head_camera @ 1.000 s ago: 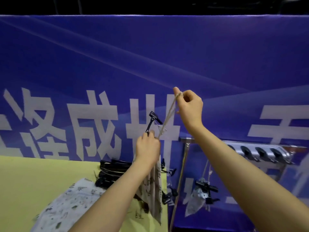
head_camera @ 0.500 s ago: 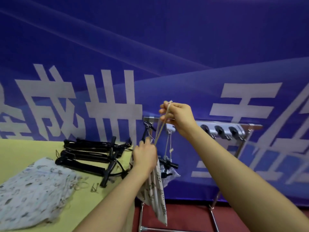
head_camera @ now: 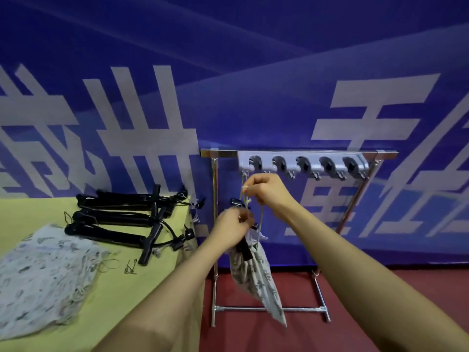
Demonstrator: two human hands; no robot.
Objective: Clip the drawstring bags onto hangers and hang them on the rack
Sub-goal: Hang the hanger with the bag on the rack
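The right hand (head_camera: 269,193) is curling its fingers and thumb around thin, pale cord, the drawstrings (head_camera: 260,219), pinching them just below the grey plastic holder strip (head_camera: 302,163) with its row of round black sockets. Lower down, the left hand (head_camera: 234,224) is closing its fingers around the black hanger (head_camera: 244,246) at the bag's top, where glossy clip parts are poking out above and below the knuckles; exactly how each finger is lying is too blurred to tell. From that grip the drawstring bag (head_camera: 264,280) is hanging limp, soft pale cloth with a dark scattered print, tapering to a corner in front of the rack (head_camera: 214,224), a shiny metal tube frame standing on the red floor (head_camera: 368,295). Left of the arms, on the yellow-green table (head_camera: 114,288), a heap of black hangers (head_camera: 121,222) is lying beside a crumpled pile of printed bags (head_camera: 43,275), with small wire clips (head_camera: 130,266) near its stringy edge. A blue banner (head_camera: 253,72) with large white characters is filling the background.
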